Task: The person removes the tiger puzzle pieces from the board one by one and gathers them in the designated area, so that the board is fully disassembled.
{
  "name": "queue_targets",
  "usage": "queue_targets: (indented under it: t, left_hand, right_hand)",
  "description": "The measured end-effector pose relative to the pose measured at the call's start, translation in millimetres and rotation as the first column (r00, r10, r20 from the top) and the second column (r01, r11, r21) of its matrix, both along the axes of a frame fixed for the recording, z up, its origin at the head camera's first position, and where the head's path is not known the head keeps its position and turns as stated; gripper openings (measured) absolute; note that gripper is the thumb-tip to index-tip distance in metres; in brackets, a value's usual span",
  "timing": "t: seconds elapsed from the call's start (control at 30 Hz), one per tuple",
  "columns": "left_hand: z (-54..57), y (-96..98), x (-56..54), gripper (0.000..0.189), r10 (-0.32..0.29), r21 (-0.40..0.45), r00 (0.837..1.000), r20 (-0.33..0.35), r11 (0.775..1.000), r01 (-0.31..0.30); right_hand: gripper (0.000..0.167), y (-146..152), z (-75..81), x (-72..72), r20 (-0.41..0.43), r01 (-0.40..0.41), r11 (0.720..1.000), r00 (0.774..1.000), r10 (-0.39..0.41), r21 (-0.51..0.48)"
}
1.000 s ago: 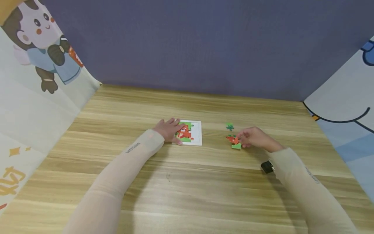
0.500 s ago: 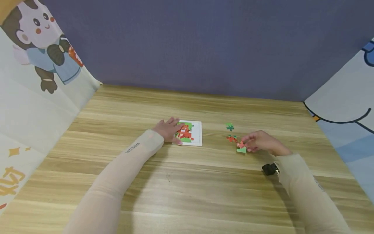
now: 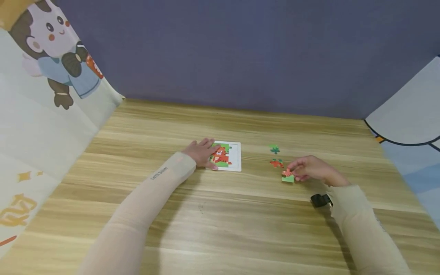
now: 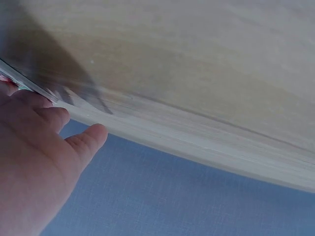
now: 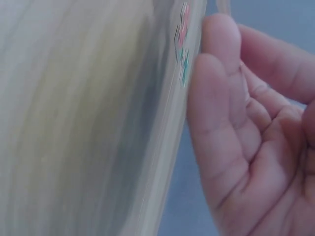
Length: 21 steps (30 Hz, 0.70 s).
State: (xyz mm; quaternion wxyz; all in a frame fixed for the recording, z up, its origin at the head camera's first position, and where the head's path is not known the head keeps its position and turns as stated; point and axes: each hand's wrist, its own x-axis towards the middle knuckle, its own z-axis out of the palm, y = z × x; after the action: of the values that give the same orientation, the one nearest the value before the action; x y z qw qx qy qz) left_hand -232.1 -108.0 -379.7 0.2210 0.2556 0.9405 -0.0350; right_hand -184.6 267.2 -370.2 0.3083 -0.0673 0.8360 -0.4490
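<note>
My left hand [image 3: 201,153] rests with spread, straight fingers on the left side of a white-framed jigsaw board [image 3: 235,156]. Assembled pieces on the board form an orange tiger [image 3: 220,155] on green; its right strip is bare white. In the left wrist view, the fingers of my left hand [image 4: 44,152] lie at the board's edge [image 4: 24,81]. To the right, my right hand [image 3: 311,168] pinches a red and green puzzle piece [image 3: 287,176] between thumb and fingers. The right wrist view shows my right hand [image 5: 251,118] with its fingers bent and the pinch mostly hidden.
Two loose puzzle pieces lie between the board and my right hand: a green one [image 3: 274,149] and, nearer, a red one [image 3: 276,163]. A black strap piece [image 3: 319,200] hangs at the right wrist. A dark blue wall [image 3: 240,57] closes off the wooden table [image 3: 220,229] behind.
My right hand has drawn the red and green piece right and toward me, away from the loose red piece it overlapped. The left hand stays on the board.
</note>
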Motion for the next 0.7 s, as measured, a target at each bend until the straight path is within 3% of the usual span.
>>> queue_targets:
  t: [0.17,0.5,0.7]
  left_hand:
    - [0.3,3.3,-1.1,0.092,-0.006,-0.025,1.0,0.003,1.0,0.006]
    - [-5.7,-2.9,-5.2,0.093,0.003,0.007,1.0,0.015,1.0,-0.003]
    - [-3.5,-0.5,-2.5,0.091,-0.045,-0.05,0.999,0.007,0.998,0.045]
  right_hand:
    - [0.037,-4,0.4,1.2,0.015,-0.008,1.0,1.0,0.008,0.026]
    - [0.037,-10,-4.3,-5.5,0.05,0.024,0.999,0.998,-0.026,0.044]
    - [0.035,-16,-1.5,-7.7,0.056,0.016,0.998,0.998,-0.019,0.064]
